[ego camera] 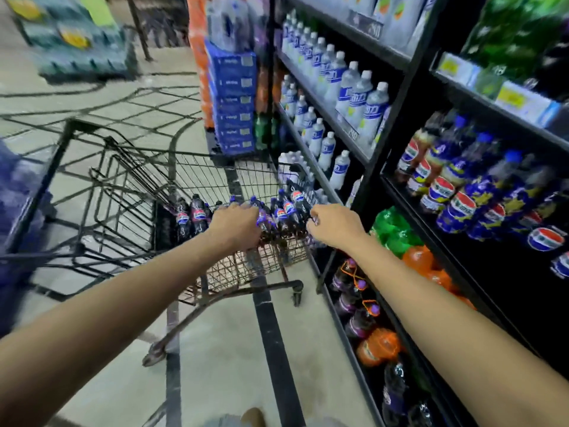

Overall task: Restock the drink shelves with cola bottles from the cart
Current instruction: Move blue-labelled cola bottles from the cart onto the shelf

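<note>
Cola bottles [289, 211], about seven, stand at the near end of one cart [215, 177], left of the shelves [397, 97]. Left grip [235, 224] curls over one bottle; right grip [334, 224] curls beside another, its hold too blurred to tell.

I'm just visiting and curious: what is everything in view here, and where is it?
shelves: one black rack, right side.
cart: one, dark wire, aisle beside the shelves.
cart cola bottles: several, dark, blue caps, inside the cart.
shelf cola bottles: many, dark, blue caps, right shelf.
clear bottles: many, white caps, upper shelves.
green bottles: few, low shelf.
orange bottles: few, low shelf beside the green.
blue packs: one stack, aisle end.
left hand: one, curled over cart cola bottles.
right hand: one, fingers curled at a cart bottle; grip unclear.
</note>
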A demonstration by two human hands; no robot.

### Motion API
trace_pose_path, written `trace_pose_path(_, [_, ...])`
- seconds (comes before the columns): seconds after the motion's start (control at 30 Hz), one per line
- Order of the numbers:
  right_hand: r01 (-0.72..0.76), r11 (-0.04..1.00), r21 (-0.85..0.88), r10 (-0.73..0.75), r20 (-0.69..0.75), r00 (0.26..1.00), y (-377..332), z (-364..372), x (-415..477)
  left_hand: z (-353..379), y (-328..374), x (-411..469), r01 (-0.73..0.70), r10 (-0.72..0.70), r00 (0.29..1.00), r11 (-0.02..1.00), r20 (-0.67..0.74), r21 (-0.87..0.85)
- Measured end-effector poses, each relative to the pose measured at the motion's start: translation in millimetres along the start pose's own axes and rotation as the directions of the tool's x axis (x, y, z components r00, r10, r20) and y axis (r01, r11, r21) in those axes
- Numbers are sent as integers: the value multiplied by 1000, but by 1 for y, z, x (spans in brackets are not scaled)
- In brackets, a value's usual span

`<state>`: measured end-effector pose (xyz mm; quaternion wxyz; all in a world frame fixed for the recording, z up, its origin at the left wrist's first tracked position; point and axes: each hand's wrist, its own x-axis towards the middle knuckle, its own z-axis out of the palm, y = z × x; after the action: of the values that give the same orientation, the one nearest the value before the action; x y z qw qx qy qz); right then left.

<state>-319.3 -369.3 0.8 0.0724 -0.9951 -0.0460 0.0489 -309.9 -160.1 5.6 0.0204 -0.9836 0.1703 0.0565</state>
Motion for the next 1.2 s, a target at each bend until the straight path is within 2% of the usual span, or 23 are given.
trace_pose_path(0.33, [39,998,-42,-32,149,988,-6,34,132,30,-46,101,58,-58,993,998,99,7])
trace_pose_path(0.7, [-20,1000,9,16,277,961,58,105,291,111,-52,262,75,-65,937,997,345,-16])
trace_pose_path(0.83, [-37,998,-51,51,310,949,76,135,336,144,-66,300,125,-98,913,991,395,-45])
trace_pose_path(1.2, [-313,947,-70,317,365,875,88,232,394,232,-104,353,158,-96,846,985,524,-75])
